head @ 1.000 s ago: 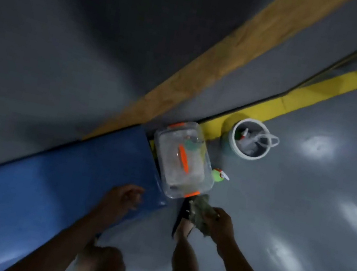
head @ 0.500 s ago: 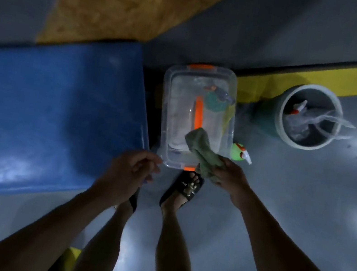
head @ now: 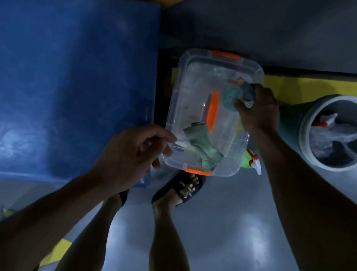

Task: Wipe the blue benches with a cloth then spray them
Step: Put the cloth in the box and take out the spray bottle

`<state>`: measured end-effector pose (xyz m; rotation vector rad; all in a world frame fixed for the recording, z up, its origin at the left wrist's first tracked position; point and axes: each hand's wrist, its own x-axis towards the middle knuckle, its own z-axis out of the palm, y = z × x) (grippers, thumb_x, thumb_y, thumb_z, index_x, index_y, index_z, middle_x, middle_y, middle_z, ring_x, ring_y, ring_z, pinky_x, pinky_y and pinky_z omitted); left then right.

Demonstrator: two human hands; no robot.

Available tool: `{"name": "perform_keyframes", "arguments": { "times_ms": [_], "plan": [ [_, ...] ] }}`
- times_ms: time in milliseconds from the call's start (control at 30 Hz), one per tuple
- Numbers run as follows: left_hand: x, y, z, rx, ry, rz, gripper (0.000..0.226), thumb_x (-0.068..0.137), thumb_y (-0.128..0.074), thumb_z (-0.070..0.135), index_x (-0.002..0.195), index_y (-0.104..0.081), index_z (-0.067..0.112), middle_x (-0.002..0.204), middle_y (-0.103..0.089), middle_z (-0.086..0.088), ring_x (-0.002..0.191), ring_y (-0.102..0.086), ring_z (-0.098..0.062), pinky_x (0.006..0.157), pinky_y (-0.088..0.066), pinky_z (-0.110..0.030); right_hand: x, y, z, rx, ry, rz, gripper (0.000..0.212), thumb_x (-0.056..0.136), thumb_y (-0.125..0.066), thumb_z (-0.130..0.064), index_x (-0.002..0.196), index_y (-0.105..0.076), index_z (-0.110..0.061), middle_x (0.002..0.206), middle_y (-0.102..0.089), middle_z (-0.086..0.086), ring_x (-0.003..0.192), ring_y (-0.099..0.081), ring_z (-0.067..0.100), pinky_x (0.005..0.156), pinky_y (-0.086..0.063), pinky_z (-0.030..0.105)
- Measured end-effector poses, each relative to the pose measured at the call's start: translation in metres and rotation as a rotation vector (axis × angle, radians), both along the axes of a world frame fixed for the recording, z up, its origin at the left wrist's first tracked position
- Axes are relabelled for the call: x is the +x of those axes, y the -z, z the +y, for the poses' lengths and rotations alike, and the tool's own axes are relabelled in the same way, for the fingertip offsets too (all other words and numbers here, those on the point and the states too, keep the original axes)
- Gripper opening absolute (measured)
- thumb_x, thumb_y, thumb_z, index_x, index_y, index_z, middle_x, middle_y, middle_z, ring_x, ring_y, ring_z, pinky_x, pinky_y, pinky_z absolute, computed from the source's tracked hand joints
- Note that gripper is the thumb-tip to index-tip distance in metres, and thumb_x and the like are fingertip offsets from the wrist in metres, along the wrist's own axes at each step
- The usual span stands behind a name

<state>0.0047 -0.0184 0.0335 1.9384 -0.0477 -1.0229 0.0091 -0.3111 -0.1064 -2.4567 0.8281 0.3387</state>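
Right-hand fingers (head: pixel 242 103) curl round the spray bottle (head: pixel 234 97); cloth (head: pixel 201 146) lies beside loosely curled left fingers (head: pixel 160 139)

— What has your right hand (head: pixel 258 109) got?
— It grips a spray bottle (head: pixel 233 97) on the clear box (head: pixel 211 117).
— And the cloth (head: pixel 204 148)?
— It lies on the box lid, by your loosely curled left hand (head: pixel 133 156), beside the blue surface (head: pixel 58 80).

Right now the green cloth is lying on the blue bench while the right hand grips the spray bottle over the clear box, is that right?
Not quite. The head view shows the green cloth lying on the clear box, not the blue bench. The right hand does grip the spray bottle over that box.
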Motion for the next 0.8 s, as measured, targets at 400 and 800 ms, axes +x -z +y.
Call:
{"name": "perform_keyframes", "arguments": {
  "times_ms": [400, 800],
  "plan": [
    [0.021, -0.029, 0.006, -0.022, -0.112, -0.070, 0.018, 0.094, -0.064, 0.023, 0.110, -0.070, 0.030, 0.088, -0.073, 0.012, 0.076, -0.070, -0.006, 0.067, -0.053, -0.015, -0.041, -0.082, 0.020, 0.521, -0.085, -0.227, 0.032, 0.085, -0.067, -0.046, 0.079, -0.064, -0.014, 0.073, -0.060, 0.010, 0.073, -0.055, 0.007, 0.062, -0.047, 0.033],
    [0.065, -0.123, 0.020, -0.202, 0.348, -0.361, 0.024, 0.087, -0.069, 0.035, 0.104, -0.070, 0.018, 0.086, -0.064, 0.004, 0.082, -0.062, -0.010, 0.067, -0.045, -0.015, -0.034, -0.238, 0.113, 0.789, -0.370, -0.209, 0.013, 0.086, -0.066, -0.039, 0.089, -0.066, -0.026, 0.082, -0.053, 0.004, 0.076, -0.058, 0.020, 0.066, -0.045, 0.029]
  ]
}}
